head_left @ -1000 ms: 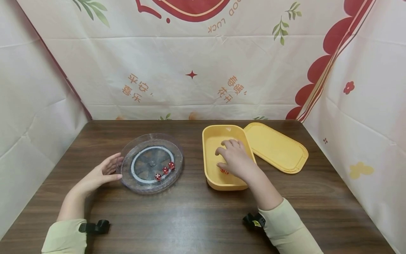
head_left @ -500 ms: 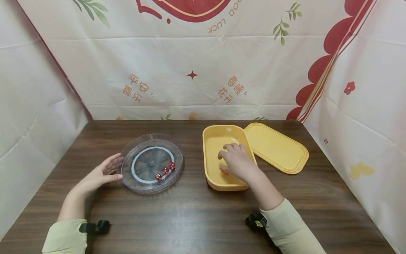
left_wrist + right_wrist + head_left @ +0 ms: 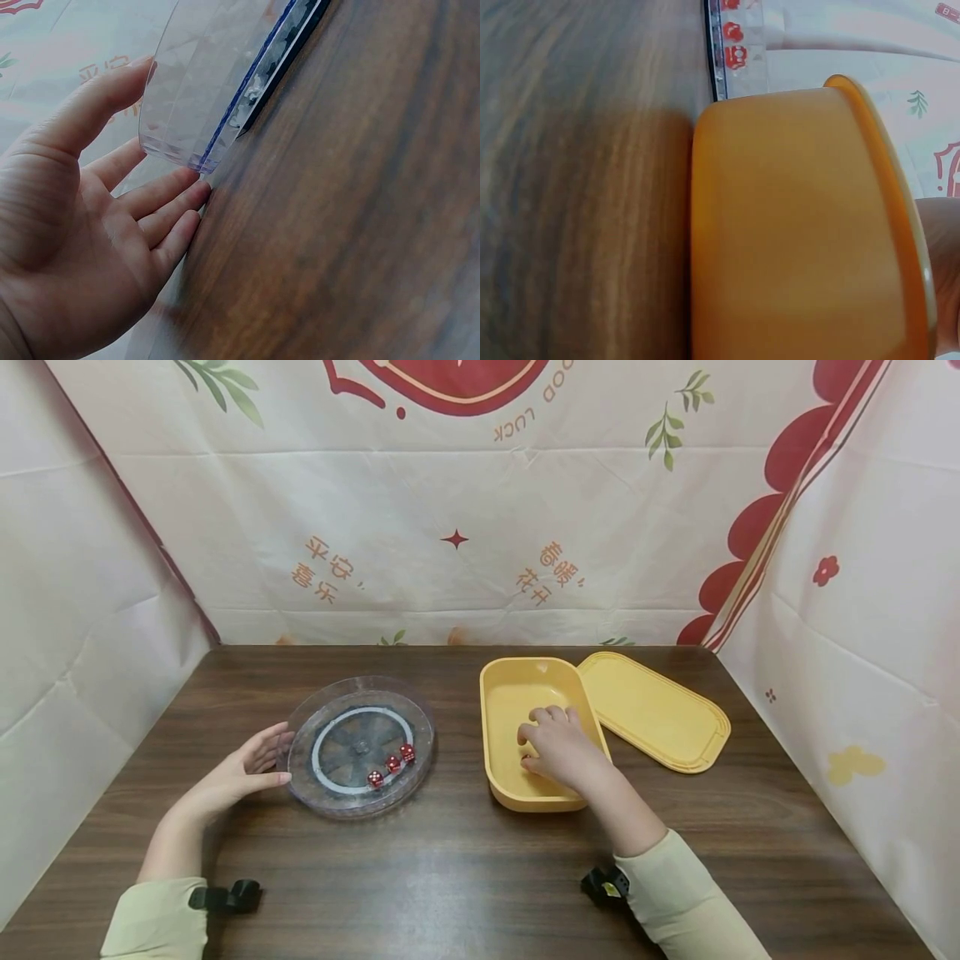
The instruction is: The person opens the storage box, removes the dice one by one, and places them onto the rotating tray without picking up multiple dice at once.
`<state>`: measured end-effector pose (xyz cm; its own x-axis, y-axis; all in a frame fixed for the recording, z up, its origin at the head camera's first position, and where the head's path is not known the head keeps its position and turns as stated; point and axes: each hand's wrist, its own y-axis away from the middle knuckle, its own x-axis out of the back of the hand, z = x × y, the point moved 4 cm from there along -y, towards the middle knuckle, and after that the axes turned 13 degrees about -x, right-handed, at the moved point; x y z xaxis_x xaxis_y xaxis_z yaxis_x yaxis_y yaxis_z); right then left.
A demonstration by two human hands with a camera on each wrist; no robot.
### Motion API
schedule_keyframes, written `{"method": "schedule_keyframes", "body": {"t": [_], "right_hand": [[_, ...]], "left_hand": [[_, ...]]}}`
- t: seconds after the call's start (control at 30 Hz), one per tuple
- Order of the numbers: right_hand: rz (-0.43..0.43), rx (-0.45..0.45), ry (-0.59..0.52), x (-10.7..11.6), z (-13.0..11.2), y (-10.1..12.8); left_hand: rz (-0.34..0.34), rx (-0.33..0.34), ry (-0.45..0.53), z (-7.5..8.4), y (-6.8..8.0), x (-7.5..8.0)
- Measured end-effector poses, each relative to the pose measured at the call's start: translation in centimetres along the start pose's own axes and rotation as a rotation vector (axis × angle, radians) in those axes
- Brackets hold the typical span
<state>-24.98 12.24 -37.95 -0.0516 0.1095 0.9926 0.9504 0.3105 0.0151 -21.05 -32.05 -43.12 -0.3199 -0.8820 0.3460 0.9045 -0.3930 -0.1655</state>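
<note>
A round clear tray (image 3: 362,703) with a dark base and white ring stands at the left. Three red dice sit in it, the nearest die (image 3: 375,779) at its front. My left hand (image 3: 228,774) touches the tray's left side, thumb and fingers spread fairly straight; in the left wrist view this hand (image 3: 97,217) meets the clear wall (image 3: 195,75). At the right, my right hand (image 3: 558,743) reaches into the yellow box (image 3: 501,693) with bent fingers. A bit of red die (image 3: 526,761) shows by its thumb; the grip is hidden. The right wrist view shows mostly the box's outer wall (image 3: 795,225).
A yellow lid (image 3: 656,710) lies flat behind and right of the box, close to its side. The brown table (image 3: 420,877) carries everything. A printed white cloth (image 3: 450,485) hangs behind it and at both sides.
My right hand has shifted slightly right and down inside the box, its fingers drawing closer together. Less red shows beneath it now. The left hand and the tray stay put.
</note>
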Motion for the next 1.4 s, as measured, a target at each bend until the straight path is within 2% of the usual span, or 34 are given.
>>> {"method": "schedule_keyframes", "body": {"t": [0.8, 1.4], "right_hand": [[-0.021, -0.003, 0.053, -1.4, 0.4, -0.5], [-0.034, 0.004, 0.052, -1.2, 0.2, -0.4]], "left_hand": [[0.002, 0.024, -0.027, -0.5, 0.0, 0.0], [0.001, 0.023, -0.022, -0.2, 0.1, 0.0]]}}
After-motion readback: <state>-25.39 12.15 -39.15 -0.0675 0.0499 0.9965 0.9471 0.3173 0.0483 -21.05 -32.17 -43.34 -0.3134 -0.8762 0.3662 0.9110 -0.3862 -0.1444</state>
